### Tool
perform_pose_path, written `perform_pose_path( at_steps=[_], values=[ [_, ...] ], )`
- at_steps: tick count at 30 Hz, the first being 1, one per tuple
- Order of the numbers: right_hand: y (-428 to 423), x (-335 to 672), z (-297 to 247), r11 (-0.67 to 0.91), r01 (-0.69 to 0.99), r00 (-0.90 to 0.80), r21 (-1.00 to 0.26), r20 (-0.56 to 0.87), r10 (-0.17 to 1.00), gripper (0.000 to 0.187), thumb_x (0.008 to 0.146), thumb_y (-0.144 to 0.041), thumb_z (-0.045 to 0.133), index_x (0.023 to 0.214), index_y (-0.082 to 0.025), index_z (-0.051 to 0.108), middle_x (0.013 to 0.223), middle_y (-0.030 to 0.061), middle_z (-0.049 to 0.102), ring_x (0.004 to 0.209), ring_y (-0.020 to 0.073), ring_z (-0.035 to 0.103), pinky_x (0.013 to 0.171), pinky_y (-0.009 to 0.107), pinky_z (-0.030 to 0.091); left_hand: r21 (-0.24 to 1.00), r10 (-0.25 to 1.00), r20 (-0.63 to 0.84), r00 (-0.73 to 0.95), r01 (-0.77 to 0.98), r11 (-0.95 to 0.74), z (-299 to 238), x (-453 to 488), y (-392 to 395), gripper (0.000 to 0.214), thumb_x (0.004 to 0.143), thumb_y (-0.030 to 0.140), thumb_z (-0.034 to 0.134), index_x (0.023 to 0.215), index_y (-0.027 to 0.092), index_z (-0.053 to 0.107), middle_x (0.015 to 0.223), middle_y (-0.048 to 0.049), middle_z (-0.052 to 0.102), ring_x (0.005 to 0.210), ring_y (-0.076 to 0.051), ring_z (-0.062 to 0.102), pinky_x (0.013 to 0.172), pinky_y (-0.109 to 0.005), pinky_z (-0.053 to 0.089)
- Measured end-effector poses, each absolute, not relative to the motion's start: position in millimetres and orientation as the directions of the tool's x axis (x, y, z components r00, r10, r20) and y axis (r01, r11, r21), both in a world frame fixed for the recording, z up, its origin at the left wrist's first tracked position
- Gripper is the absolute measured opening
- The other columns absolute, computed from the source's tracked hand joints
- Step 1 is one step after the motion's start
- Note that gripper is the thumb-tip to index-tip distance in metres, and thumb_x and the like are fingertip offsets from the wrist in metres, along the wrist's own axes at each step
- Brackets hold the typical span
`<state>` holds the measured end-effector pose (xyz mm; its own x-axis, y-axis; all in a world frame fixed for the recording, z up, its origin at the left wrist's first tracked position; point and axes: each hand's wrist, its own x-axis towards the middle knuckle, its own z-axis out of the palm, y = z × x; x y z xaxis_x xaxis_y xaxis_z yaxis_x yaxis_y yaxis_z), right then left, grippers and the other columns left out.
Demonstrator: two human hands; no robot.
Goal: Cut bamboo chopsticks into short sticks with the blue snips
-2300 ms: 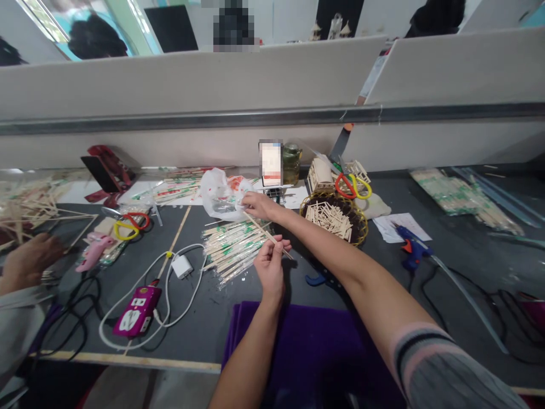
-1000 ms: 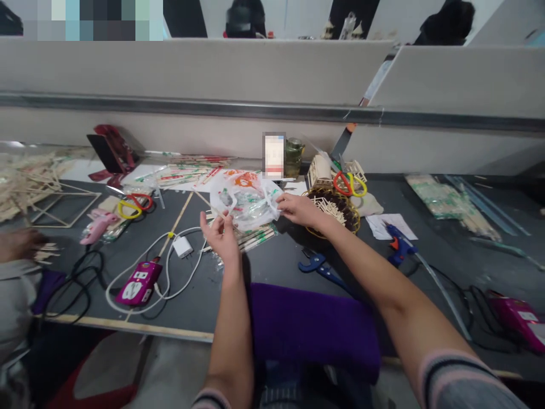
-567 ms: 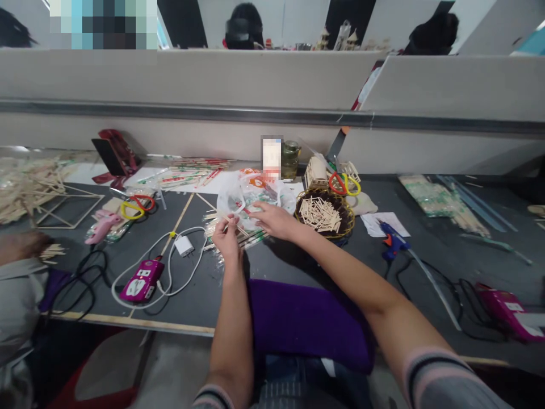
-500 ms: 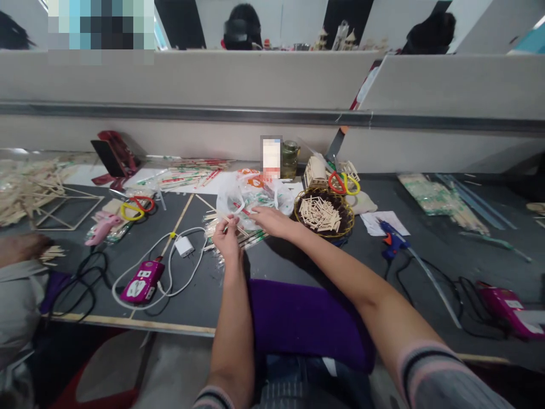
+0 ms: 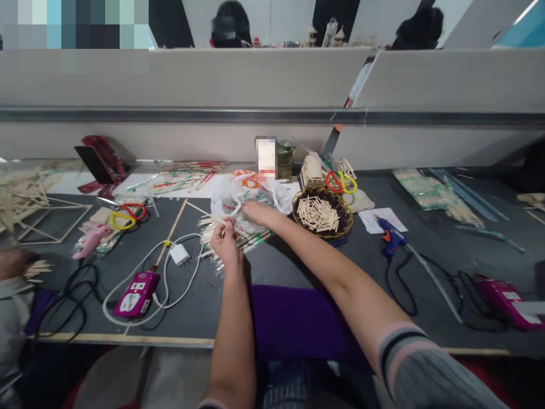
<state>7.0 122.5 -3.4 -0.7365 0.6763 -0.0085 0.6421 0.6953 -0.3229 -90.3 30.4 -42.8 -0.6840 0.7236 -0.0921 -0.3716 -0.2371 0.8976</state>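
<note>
My left hand (image 5: 225,241) is closed, pinching thin pale wooden sticks (image 5: 218,220) that point up and to the left. Right beside it, my right hand (image 5: 256,214) reaches into the mouth of a crumpled white plastic bag (image 5: 279,199) with orange print. Its fingertips are hidden in the bag's folds, so their grip does not show. Under and around my hands lie wrapped wooden sticks (image 5: 255,240) in clear plastic with green print. To the right of the bag, a round wicker basket (image 5: 349,222) holds many short cut stick pieces (image 5: 317,213).
Red-and-yellow-handled scissors (image 5: 340,182) lie behind the basket. A blue glue gun (image 5: 392,237) rests at right, a pink one (image 5: 88,241) at left. A magenta power box (image 5: 136,294) and white cable (image 5: 106,301) lie nearer. Another person's hand (image 5: 15,262) is at far left.
My right hand has moved left and its fingers have gone into the plastic bag. The left hand keeps its pinch on the sticks. The view has shifted slightly.
</note>
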Motion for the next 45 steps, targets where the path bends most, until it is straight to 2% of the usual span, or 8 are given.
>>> perform_pose_path(
  at_steps=[2,5,7,11,15,24,35,45],
  values=[
    [110.0,24.4,13.2,0.713,0.633,-0.732,-0.303,0.069,0.678,0.028,0.088,-0.005,0.043,0.105,-0.010,0.065,0.112,0.0164,0.065,0.104,0.0237,0.060,0.090,0.034,0.046,0.892,0.727,-0.095,-0.680,-0.382,-0.241,-43.8,-90.2,31.3,0.028,0.065,0.032,0.076,0.083,0.013,0.066,0.081,-0.0058,0.070,0.084,-0.018,0.069,0.059,-0.021,0.053],
    [75.4,71.5,40.7,0.750,0.531,-0.724,-0.394,0.249,0.643,0.034,0.089,-0.006,0.043,0.116,-0.015,0.061,0.117,0.0109,0.065,0.108,0.0194,0.059,0.093,0.031,0.045,0.889,0.722,-0.094,-0.685,-0.384,-0.249,-44.9,-90.4,31.5,0.026,0.067,0.032,0.075,0.081,0.013,0.064,0.084,-0.0069,0.071,0.087,-0.019,0.069,0.059,-0.021,0.053],
    [44.2,109.1,51.9,0.693,0.559,-0.624,-0.455,0.320,0.713,0.027,0.093,-0.015,0.044,0.111,-0.016,0.063,0.111,0.0098,0.068,0.104,0.0191,0.061,0.091,0.031,0.046,0.888,0.713,-0.089,-0.696,-0.379,-0.259,-45.0,-90.5,31.4,0.024,0.069,0.031,0.074,0.081,0.013,0.064,0.087,-0.0069,0.071,0.089,-0.018,0.069,0.059,-0.021,0.054],
    [-16.2,168.4,40.9,0.452,0.720,-0.396,-0.526,0.224,0.891,0.021,0.093,-0.023,0.047,0.095,-0.019,0.067,0.098,0.0064,0.072,0.089,0.0188,0.066,0.080,0.030,0.048,0.876,0.686,-0.100,-0.721,-0.390,-0.283,-43.7,-89.7,30.8,0.020,0.071,0.027,0.072,0.083,0.013,0.064,0.087,-0.0067,0.070,0.089,-0.018,0.069,0.059,-0.021,0.055],
    [-36.9,196.2,11.4,0.227,0.829,-0.209,-0.511,0.093,0.974,0.018,0.089,-0.024,0.050,0.090,-0.022,0.068,0.093,0.0042,0.074,0.084,0.0197,0.067,0.075,0.029,0.047,0.876,0.675,-0.107,-0.730,-0.390,-0.283,-41.5,-87.8,28.9,0.016,0.073,0.023,0.070,0.083,0.013,0.064,0.090,-0.0074,0.070,0.090,-0.018,0.069,0.060,-0.020,0.056],
    [60.3,252.3,30.1,0.006,0.875,0.155,-0.483,0.292,0.944,0.018,0.079,-0.024,0.055,0.081,-0.019,0.072,0.081,0.0061,0.073,0.075,0.0209,0.064,0.071,0.030,0.045,0.887,0.666,-0.115,-0.737,-0.378,-0.265,-36.3,-90.8,30.0,0.008,0.077,0.017,0.064,0.084,0.013,0.063,0.092,-0.0073,0.070,0.089,-0.017,0.069,0.061,-0.021,0.056],
    [79.2,283.1,2.5,-0.133,0.848,0.324,-0.513,0.302,0.896,0.016,0.072,-0.023,0.056,0.075,-0.018,0.071,0.077,0.0063,0.072,0.071,0.0204,0.063,0.069,0.029,0.045,0.909,0.663,-0.064,-0.746,-0.318,-0.269,-35.6,-84.9,29.8,0.010,0.075,0.021,0.066,0.081,0.014,0.062,0.089,-0.0048,0.068,0.083,-0.014,0.069,0.061,-0.021,0.056],
    [151.0,278.3,21.0,-0.119,0.876,0.270,-0.467,0.269,0.925,0.019,0.077,-0.023,0.056,0.083,-0.016,0.073,0.085,0.0085,0.073,0.077,0.0202,0.062,0.070,0.028,0.043,0.933,0.654,-0.037,-0.755,-0.261,-0.249,-41.0,-88.0,32.4,0.017,0.074,0.027,0.067,0.084,0.014,0.061,0.088,-0.0059,0.068,0.087,-0.016,0.069,0.063,-0.022,0.057]
  ],
)
